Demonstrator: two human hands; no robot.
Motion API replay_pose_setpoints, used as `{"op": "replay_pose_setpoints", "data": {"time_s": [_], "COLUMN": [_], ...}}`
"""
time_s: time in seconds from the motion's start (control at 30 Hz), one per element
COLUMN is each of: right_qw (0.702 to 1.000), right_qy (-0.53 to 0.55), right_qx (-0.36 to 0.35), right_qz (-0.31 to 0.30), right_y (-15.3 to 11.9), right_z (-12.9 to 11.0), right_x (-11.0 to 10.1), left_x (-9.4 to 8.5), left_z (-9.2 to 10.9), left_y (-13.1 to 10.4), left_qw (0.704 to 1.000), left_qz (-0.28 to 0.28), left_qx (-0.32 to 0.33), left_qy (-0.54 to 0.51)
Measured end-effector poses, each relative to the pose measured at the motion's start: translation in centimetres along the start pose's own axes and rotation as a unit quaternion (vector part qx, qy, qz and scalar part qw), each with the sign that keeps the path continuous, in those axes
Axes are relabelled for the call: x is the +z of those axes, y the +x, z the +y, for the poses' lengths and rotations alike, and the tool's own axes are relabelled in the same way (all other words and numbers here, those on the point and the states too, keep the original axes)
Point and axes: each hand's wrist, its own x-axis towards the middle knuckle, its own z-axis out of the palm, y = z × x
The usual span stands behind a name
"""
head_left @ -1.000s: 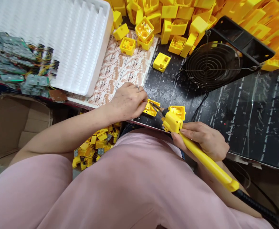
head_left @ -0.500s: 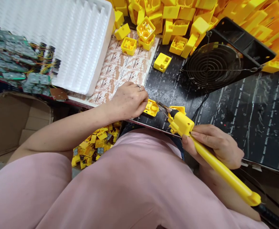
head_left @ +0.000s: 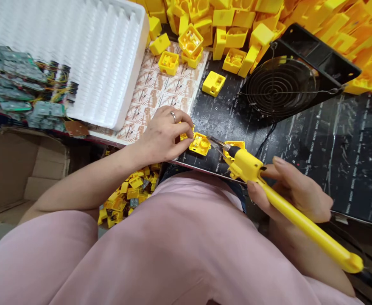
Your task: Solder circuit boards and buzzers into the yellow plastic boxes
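On a workbench (head_left: pixel 341 140), a black fan (head_left: pixel 273 91) stands at the far right; nearer, a yellow soldering tool (head_left: pixel 247 165) sits in the right hand (head_left: pixel 300 192). The left hand (head_left: pixel 162 135), fingertips nearly pinched, is beside an open yellow case (head_left: pixel 201 145), contact unclear. Steadying the case, with the metal tip (head_left: pixel 216 141) clear of fingers, should help.

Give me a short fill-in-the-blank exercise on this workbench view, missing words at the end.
1. The right hand holds a tool whose long handle is ____.
2. The hand wearing a ring is the person's ____ one.
3. The fan on the bench has a ____ frame.
4. The ridged tray next to the circuit boards is ____.

Missing words: yellow; left; black; white.
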Motion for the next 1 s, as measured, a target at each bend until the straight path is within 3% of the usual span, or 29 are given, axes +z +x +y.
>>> {"op": "replay_pose_setpoints", "data": {"time_s": [0.17, 0.43, 0.7, 0.87, 1.0], "right_qw": [0.99, 0.991, 0.986, 0.993, 0.994], "right_qy": [0.088, 0.086, 0.066, 0.053, 0.06], "right_qx": [-0.055, -0.075, -0.081, -0.036, -0.059], "right_qz": [-0.09, -0.073, -0.13, -0.101, -0.074], "right_y": [0.7, 0.9, 1.7, 1.4, 1.0], "right_z": [-0.3, -0.4, -0.9, -0.5, 0.3], "right_x": [-0.6, 0.3, -0.8, -1.6, -1.3], "left_x": [0.2, -0.2, -0.6, -1.0, -1.2], "left_z": [0.5, 1.0, 1.5, 1.6, 1.5], "left_y": [-0.1, 1.0, 2.4, 2.9, 3.0], "left_qw": [0.999, 0.994, 0.981, 0.975, 0.973], "left_qz": [-0.028, -0.086, -0.167, -0.195, -0.211], "left_qx": [0.009, 0.005, -0.007, -0.009, -0.008], "left_qy": [0.024, 0.061, 0.1, 0.104, 0.098]}}
